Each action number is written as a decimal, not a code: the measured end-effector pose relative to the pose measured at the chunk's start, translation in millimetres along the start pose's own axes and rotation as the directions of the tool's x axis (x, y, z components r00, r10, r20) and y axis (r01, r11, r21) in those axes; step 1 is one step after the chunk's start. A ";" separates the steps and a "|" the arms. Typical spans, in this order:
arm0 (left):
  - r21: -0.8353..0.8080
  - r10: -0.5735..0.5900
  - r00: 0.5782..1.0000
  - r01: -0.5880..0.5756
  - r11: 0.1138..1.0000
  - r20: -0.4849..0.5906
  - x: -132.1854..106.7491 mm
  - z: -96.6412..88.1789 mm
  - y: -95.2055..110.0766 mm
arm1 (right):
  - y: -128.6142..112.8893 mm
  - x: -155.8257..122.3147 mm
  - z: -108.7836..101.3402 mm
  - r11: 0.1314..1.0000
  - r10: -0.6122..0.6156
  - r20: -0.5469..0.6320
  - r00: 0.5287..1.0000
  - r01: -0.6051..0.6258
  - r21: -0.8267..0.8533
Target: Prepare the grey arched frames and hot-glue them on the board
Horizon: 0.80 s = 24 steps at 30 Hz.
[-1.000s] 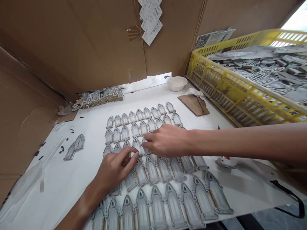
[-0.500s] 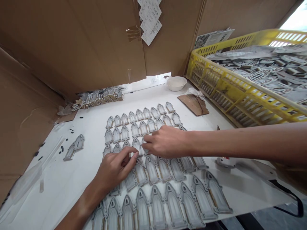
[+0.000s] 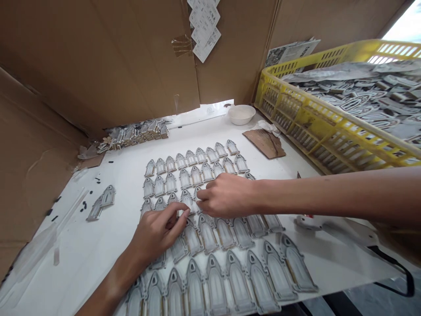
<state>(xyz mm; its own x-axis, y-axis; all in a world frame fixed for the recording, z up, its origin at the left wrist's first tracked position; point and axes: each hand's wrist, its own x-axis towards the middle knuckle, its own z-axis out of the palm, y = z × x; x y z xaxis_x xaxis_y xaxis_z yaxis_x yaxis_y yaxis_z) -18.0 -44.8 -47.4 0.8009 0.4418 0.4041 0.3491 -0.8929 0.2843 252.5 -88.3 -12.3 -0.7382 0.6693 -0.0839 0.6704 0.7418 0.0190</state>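
Rows of small grey, pointed-arch pieces with a hole at the tip and a clear, glossy middle lie on the white table; one arch-shaped piece [image 3: 215,285] is in the front row. My left hand [image 3: 161,230] rests over the left of the middle rows, its thumb and index finger curled together at the lower edge of an arch piece [image 3: 186,197]. Just right of it, my right hand [image 3: 226,196] reaches in, fingers pinched low over the neighbouring arch piece [image 3: 197,192], which they partly cover. What either pinch holds, if anything, is hidden.
A yellow crate [image 3: 305,118] full of similar pieces stands at the right. Behind are a white bowl [image 3: 241,115], a cardboard scrap [image 3: 265,144] and stacked pieces [image 3: 138,134]. Two loose pieces [image 3: 101,202] lie left. A white tool with a black strap [image 3: 348,230] lies beneath my right forearm.
My right hand's fingertips have shifted very slightly right, showing a little more of the piece beneath. My left hand keeps its place.
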 end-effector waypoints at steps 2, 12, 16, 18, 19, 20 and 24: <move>0.002 0.006 1.000 -0.006 1.000 -0.002 0.6 -0.1 0.6 | -0.3 0.2 -1.6 1.000 -0.002 -0.008 1.000 0.002 0.010; 0.095 0.102 0.994 -0.099 0.991 -0.032 2.1 1.9 -0.7 | 0.2 0.5 -2.2 1.000 0.014 0.014 1.000 -0.015 0.018; 0.113 0.072 0.997 -0.071 0.991 -0.010 0.7 3.8 -1.9 | -0.3 0.4 -4.0 1.000 0.008 0.014 1.000 -0.009 0.029; 0.105 0.050 0.999 -0.049 0.993 0.002 0.6 4.4 -2.0 | -1.0 0.6 -5.5 0.999 0.011 0.022 1.000 -0.012 0.035; 0.100 0.041 0.999 -0.041 0.994 0.007 0.7 4.5 -1.9 | -1.4 0.7 -6.2 0.999 0.013 0.025 1.000 -0.014 0.037; 0.095 0.036 0.999 -0.036 0.995 0.011 0.8 4.4 -1.8 | -1.6 0.9 -6.6 0.999 0.015 0.026 1.000 -0.016 0.038; 0.082 0.027 0.999 -0.029 0.996 0.027 1.6 3.7 -1.7 | -1.2 1.4 -4.4 0.999 0.028 0.019 0.999 -0.028 0.031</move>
<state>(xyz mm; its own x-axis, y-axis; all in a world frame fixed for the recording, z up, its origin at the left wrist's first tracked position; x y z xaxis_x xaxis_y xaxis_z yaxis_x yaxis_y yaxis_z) -15.6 -42.9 -50.5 0.8230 0.4150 0.3877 0.3642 -0.9095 0.2006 250.3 -88.0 -8.1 -0.7178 0.6887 -0.1024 0.6930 0.7208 -0.0097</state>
